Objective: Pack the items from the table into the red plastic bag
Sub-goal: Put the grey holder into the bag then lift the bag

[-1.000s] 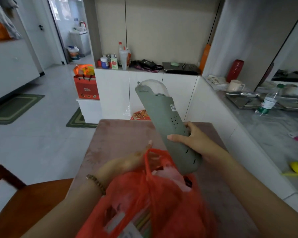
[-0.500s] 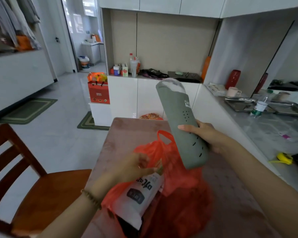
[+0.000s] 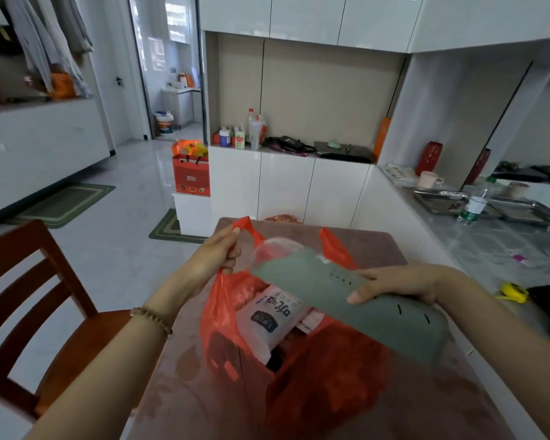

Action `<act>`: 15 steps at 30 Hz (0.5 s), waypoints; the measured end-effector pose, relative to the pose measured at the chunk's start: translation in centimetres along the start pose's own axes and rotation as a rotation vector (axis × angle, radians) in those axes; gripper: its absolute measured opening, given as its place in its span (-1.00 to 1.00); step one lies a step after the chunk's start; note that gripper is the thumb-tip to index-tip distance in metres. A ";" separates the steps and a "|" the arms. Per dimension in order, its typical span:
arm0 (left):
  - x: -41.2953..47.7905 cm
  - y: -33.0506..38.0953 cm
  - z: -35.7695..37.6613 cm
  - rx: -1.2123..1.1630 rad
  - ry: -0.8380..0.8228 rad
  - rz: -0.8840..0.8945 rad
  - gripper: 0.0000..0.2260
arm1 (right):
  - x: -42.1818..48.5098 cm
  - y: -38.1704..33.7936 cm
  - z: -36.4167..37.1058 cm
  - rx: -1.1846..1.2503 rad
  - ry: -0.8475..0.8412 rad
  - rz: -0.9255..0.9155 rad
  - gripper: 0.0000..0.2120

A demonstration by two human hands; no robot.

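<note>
The red plastic bag [image 3: 324,369] stands open on the brown table [image 3: 378,246]. My left hand [image 3: 215,257] pinches the bag's left handle and holds it up. My right hand [image 3: 400,282] grips a long grey-green holder [image 3: 346,300] with a clear domed end, lying almost level across the bag's mouth. Inside the bag a white packet [image 3: 272,319] with dark print leans against the left side. The bag's other handle [image 3: 332,246] sticks up behind the holder.
A wooden chair [image 3: 29,312] stands at the table's left. White cabinets [image 3: 286,185] with bottles rise behind the table. The grey counter [image 3: 502,246] on the right carries steel trays, a water bottle [image 3: 473,204] and a yellow tape measure [image 3: 515,292].
My right hand has tipped the grey-green holder from upright to nearly level over the bag. My left hand moved up from the packet and lifted the bag's left handle.
</note>
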State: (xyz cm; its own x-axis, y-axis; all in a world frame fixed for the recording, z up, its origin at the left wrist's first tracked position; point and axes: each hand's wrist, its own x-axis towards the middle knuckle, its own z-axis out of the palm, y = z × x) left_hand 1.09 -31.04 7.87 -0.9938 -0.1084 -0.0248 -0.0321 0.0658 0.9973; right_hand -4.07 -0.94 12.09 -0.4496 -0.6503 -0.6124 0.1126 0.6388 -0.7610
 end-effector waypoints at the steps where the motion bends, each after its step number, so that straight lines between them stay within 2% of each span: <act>1: -0.2 0.1 0.1 0.007 -0.003 0.011 -0.82 | 0.3 -0.4 0.8 -0.054 -0.007 0.064 -0.05; 3: -0.6 0.3 0.4 0.040 -0.020 0.040 -0.81 | 1.4 -0.8 2.0 -0.088 0.116 0.052 0.08; 4: -0.7 0.4 0.6 0.058 -0.031 0.056 -0.80 | 2.1 -1.1 2.6 -0.067 0.220 -0.026 0.05; 5: -0.9 0.5 0.9 0.068 -0.042 0.072 -0.79 | 2.9 -1.5 3.4 0.008 0.333 -0.096 -0.14; 7: -1.3 0.7 1.6 0.073 -0.061 0.092 -0.75 | 5.4 -2.4 4.8 0.260 0.411 -0.061 -0.53; 8: -1.5 0.8 1.9 0.071 -0.068 0.099 -0.74 | 7.0 -2.4 5.5 0.363 0.401 -0.008 -0.58; 11: -2.1 1.0 2.4 0.095 -0.093 0.133 -0.65 | 11.4 -1.9 7.0 0.428 0.431 0.061 -0.24; 13: -2.5 0.8 2.5 0.144 -0.122 0.151 -0.60 | 12.8 -1.4 7.8 0.427 0.470 0.029 -0.13; 15: -2.7 0.5 2.4 0.158 -0.144 0.144 -0.70 | 13.4 -1.1 7.9 0.454 0.456 -0.028 0.01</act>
State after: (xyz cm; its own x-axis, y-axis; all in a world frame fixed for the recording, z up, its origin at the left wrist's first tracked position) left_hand 3.48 -28.33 8.28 -0.9939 0.0553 0.0954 0.1055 0.2259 0.9684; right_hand -3.20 -13.55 3.03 -0.7782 -0.3605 -0.5143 0.4140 0.3214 -0.8517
